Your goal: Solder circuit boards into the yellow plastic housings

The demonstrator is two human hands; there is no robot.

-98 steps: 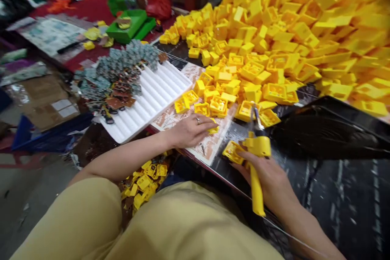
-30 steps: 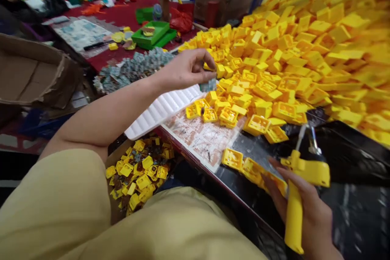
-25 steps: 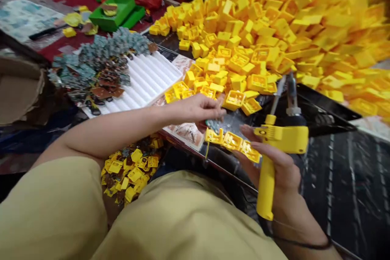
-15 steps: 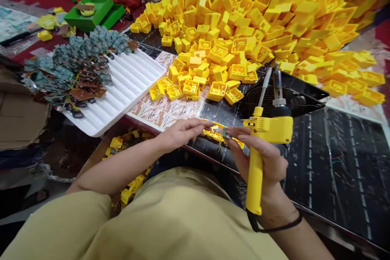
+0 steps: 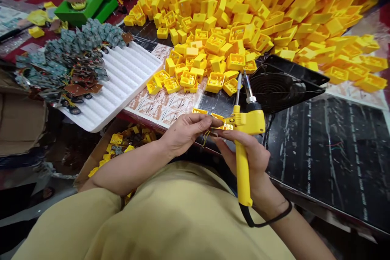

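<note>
My right hand [image 5: 254, 156] is closed around a yellow soldering gun [image 5: 243, 170], its metal tip pointing up and away from me. The thumb and forefinger of that hand also reach to my left fingertips. My left hand [image 5: 185, 132] is closed in a pinch on a small wired part, mostly hidden by the fingers. Thin yellow wires [image 5: 206, 138] hang down from it. Just behind the fingertips, small open yellow plastic cases [image 5: 199, 111] lie at the table edge, partly covered by my hands.
A large heap of yellow cases [image 5: 213, 42] covers the back of the table. To the left, a white foam tray [image 5: 124, 85] bears many wired circuit boards [image 5: 82, 55]. Green bins [image 5: 82, 6] stand behind. A black fan [image 5: 280, 85] lies right of the gun. Below is a cardboard box [image 5: 88, 170].
My right hand and the soldering gun have moved left, and the gun's tip no longer overlaps the fan's middle. Both hands have come closer together; the yellow wires now hang nearer my left fingers.
</note>
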